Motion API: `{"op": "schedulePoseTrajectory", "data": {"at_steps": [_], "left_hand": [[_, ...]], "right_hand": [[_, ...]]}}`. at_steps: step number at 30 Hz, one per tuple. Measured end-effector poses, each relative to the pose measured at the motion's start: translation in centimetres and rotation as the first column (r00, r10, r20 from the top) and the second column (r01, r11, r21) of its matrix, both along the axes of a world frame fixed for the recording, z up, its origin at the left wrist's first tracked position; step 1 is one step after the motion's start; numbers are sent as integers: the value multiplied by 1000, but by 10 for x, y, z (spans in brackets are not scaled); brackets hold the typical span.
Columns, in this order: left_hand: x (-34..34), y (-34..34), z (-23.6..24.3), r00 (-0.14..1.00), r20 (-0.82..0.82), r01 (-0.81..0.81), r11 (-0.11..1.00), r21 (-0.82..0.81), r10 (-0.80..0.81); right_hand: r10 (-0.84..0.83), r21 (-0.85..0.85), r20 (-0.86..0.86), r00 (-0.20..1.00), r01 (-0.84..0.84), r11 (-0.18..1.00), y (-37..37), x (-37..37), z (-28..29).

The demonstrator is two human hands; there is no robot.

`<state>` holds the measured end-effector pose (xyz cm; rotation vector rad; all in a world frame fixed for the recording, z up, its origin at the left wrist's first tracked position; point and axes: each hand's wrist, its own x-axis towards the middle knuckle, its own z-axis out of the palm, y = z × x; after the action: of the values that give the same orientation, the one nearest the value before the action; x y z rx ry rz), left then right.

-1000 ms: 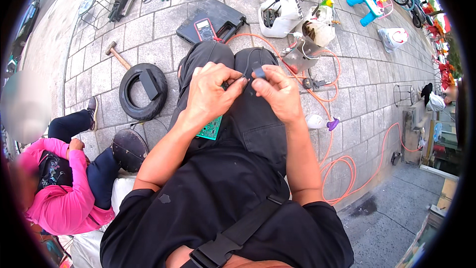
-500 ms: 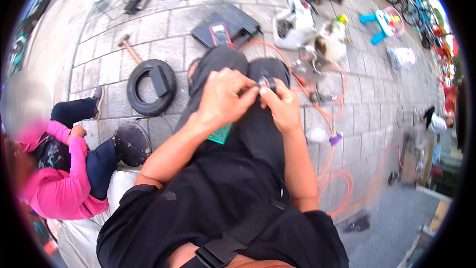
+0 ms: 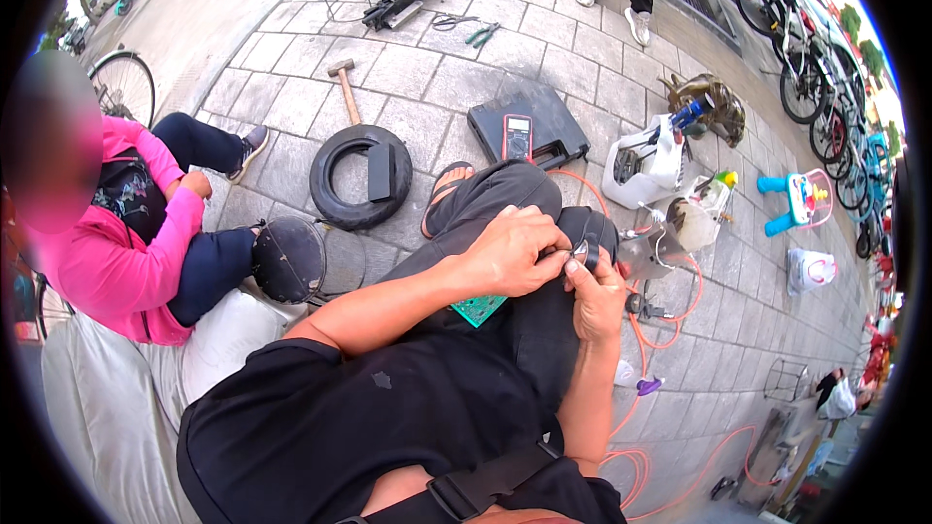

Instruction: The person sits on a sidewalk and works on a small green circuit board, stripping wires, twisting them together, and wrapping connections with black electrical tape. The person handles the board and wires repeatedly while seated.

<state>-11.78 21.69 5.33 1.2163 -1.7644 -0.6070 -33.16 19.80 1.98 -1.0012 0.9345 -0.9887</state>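
Observation:
Over my raised knees, both my hands work close together. My right hand [image 3: 595, 301] holds a small dark rounded part [image 3: 591, 250] with a silvery piece at its near side; its exact kind does not show. My left hand [image 3: 515, 250] is closed, thumb and fingertips pinched together right against that part, and whatever they grip is hidden. A green perforated basket or stool top [image 3: 479, 310] shows under my left forearm, beside my thigh.
Ahead lie a tyre [image 3: 330, 181] with a black box on it, a hammer [image 3: 348, 95], a black case [image 3: 555, 107] bearing a multimeter [image 3: 517, 138], and pliers [image 3: 482, 34]. White containers [image 3: 643, 167] and an orange hose [image 3: 680, 333] are at right. A person in pink [image 3: 136, 252] sits at left.
My view has swung left, so the surroundings stand further right in the picture. Someone's legs now show at the top. Both hands remain together on the small dark part.

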Motion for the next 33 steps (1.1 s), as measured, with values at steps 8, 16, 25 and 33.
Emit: {"op": "schedulePoseTrajectory", "data": {"at_steps": [8, 16, 25, 33], "left_hand": [[-5, 0, -3, 1000, 4, -29, 1000, 1, 29], [-1, 1, -3, 1000, -2, -1, 999, -50, 1], [-3, 1, -13, 1000, -19, 9, 993, -117, -11], [3, 1, -6, 999, 32, -8, 988, -156, 14]], "right_hand": [[-139, -232, -102, 985, 112, 966, 2, 8, -3], [-184, -340, -269, 945, 85, 937, 8, 5, 2], [-333, -608, -492, 804, -45, 792, 12, 7, 8], [-361, -591, -434, 826, 42, 806, 13, 17, 15]]}}
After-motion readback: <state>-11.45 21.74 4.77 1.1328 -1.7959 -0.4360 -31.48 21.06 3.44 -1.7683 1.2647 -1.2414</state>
